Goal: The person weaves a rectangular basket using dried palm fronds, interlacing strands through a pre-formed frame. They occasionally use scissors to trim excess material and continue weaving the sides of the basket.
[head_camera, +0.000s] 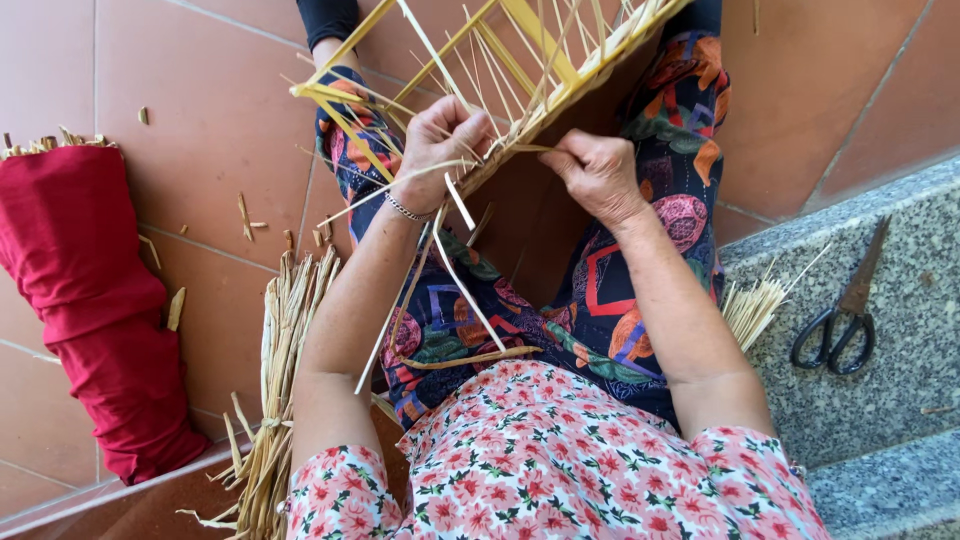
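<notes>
A half-woven straw basket frame [520, 70] of yellow strips rests on my knees at the top of the view. My left hand [440, 140] grips its lower woven rim, with loose straw strips [450, 270] trailing down over my lap. My right hand [598, 172] pinches a thin straw strand at the same rim, just right of the left hand. A silver bracelet [408, 210] circles my left wrist. I wear patterned trousers and a floral top.
A bundle of straw [280, 370] lies on the tiled floor by my left leg. A red cloth roll [90, 300] with straw ends sits at the far left. Black-handled scissors [845, 310] lie on the grey stone step at right, near cut straw ends [752, 305].
</notes>
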